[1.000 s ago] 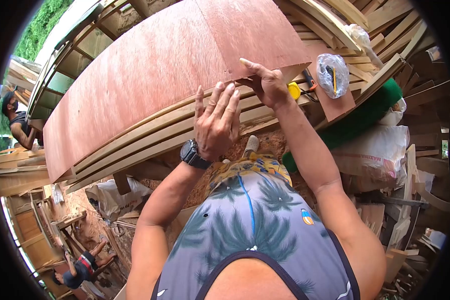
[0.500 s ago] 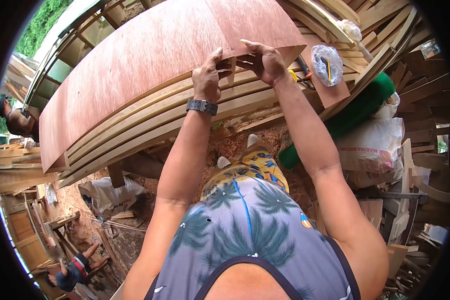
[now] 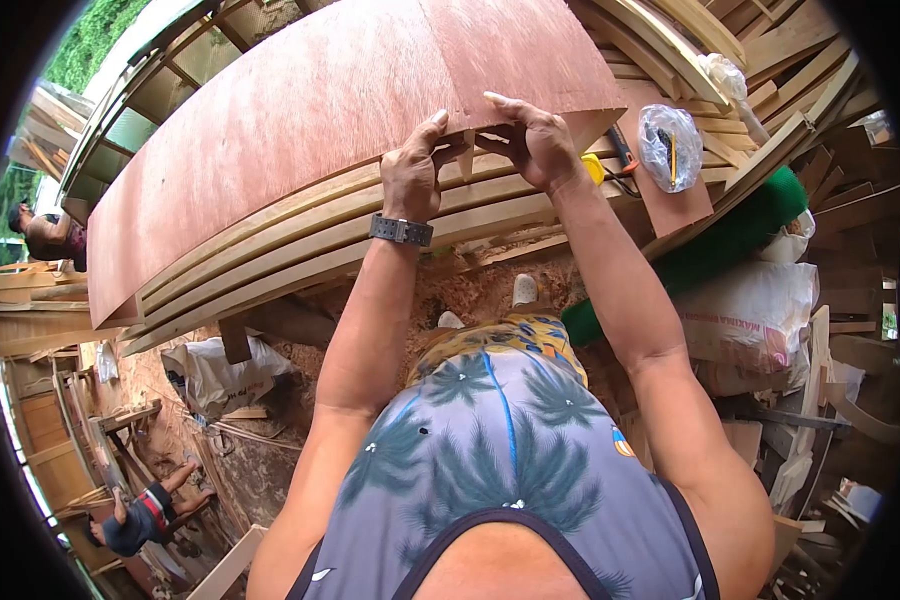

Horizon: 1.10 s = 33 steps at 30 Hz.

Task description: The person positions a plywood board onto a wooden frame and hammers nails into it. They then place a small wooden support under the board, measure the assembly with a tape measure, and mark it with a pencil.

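A long reddish plywood sheet [image 3: 300,110] curves across the top of the view over a stack of bent timber strips [image 3: 300,230]. My left hand [image 3: 413,175], with a dark watch on its wrist, holds the near edge of the sheet, thumb on top and fingers curled below. Just right of it, my right hand [image 3: 536,148] grips the same edge, its thumb also on the upper face. A joint line in the plywood runs down between my hands. A small wooden piece [image 3: 467,160] shows under the edge there. Some of my fingertips are hidden beneath the sheet.
Right of my hands lie a yellow tape measure [image 3: 592,168], an orange-and-black tool [image 3: 625,150] and a clear plastic bag [image 3: 669,148] with a pencil-like yellow item. A green roll [image 3: 730,240] and white sack [image 3: 755,315] stand nearby. Two people [image 3: 145,515] [image 3: 52,238] are at left.
The view has shifted slightly, so the sheet and bench appear a little lower and further right. Both hands keep hold of the plywood edge in nearly the same place.
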Available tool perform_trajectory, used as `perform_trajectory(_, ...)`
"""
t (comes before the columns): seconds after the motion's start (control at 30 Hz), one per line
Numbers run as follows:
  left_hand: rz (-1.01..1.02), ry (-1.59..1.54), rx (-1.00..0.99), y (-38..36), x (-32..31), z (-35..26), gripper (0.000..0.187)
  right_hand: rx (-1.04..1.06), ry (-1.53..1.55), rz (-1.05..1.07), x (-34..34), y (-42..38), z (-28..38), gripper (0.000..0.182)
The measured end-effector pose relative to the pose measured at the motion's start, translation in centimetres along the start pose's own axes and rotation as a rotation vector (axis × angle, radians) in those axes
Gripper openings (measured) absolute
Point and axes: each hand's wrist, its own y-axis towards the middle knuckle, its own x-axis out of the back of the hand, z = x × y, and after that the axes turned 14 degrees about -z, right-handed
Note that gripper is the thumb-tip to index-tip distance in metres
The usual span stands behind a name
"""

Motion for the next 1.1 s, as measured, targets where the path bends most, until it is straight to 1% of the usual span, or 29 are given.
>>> perform_trajectory(0.13, 0.007, -0.049, 0.033, 0.1, 0.3, 0.2, 0.025, -0.013, 0.017, 0.021, 0.4, 0.2, 0.0, 0.03)
perform_trajectory(0.37, 0.0, -0.021, 0.031, 0.1, 0.3, 0.3, 0.028, -0.01, 0.013, -0.013, 0.2, -0.1, 0.1, 0.03)
perform_trajectory(0.43, 0.025, -0.026, -0.009, 0.2, 0.4, 0.3, 0.029, -0.01, 0.022, 0.0, 0.3, 0.1, 0.0, 0.029)
perform_trajectory(0.57, 0.023, -0.009, -0.019, 0.0, 0.6, 0.4, 0.029, -0.006, 0.017, -0.008, 0.4, 0.2, -0.1, 0.029)
perform_trajectory(0.63, 0.068, -0.018, -0.076, 0.1, 0.7, 0.7, 0.029, -0.004, 0.023, 0.009, 0.4, 0.2, 0.0, 0.029)
perform_trajectory(0.67, 0.067, -0.019, -0.074, 0.2, 0.8, 0.9, 0.029, -0.006, 0.021, 0.007, 0.4, 0.1, 0.0, 0.029)
perform_trajectory(0.73, 0.042, 0.019, -0.075, 0.1, 0.6, 0.8, 0.029, 0.006, -0.013, -0.02, 0.3, 0.1, 0.0, 0.035)
perform_trajectory(0.87, 0.023, 0.045, -0.043, 0.2, 0.4, 1.1, 0.029, -0.001, -0.009, -0.03, 0.3, 0.1, -0.1, 0.035)
perform_trajectory(0.93, 0.054, 0.089, -0.129, 0.3, 0.6, 1.4, 0.031, -0.001, 0.008, 0.023, 0.5, 0.3, -0.2, 0.036)
perform_trajectory(1.1, 0.021, 0.135, -0.054, -0.1, 0.1, 0.9, 0.033, 0.003, 0.009, 0.004, 0.4, 0.1, -0.2, 0.036)
